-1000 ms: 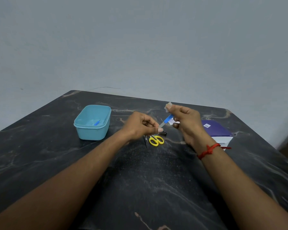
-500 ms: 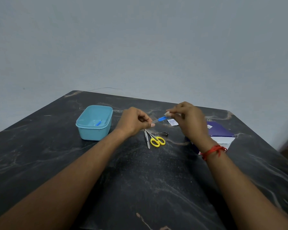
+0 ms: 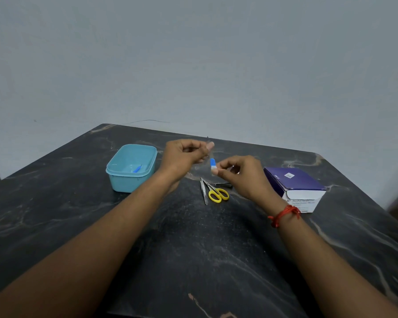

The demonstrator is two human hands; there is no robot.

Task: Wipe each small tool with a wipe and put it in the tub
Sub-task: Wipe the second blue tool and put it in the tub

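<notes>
right hand [image 3: 237, 174] pinches the blue-handled tool [image 3: 212, 162] through a wipe [image 3: 213, 167], held up between both hands; left hand [image 3: 185, 154] curled, its hold unclear. looks light, thin, slippery: best gripped by the handle.

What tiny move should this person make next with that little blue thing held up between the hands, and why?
Probably carry the blue-handled tool left and drop it in the tub. The left hand and right hand hold it up, a white wipe seems pinched at its end, and another blue tool already lies there.
</notes>
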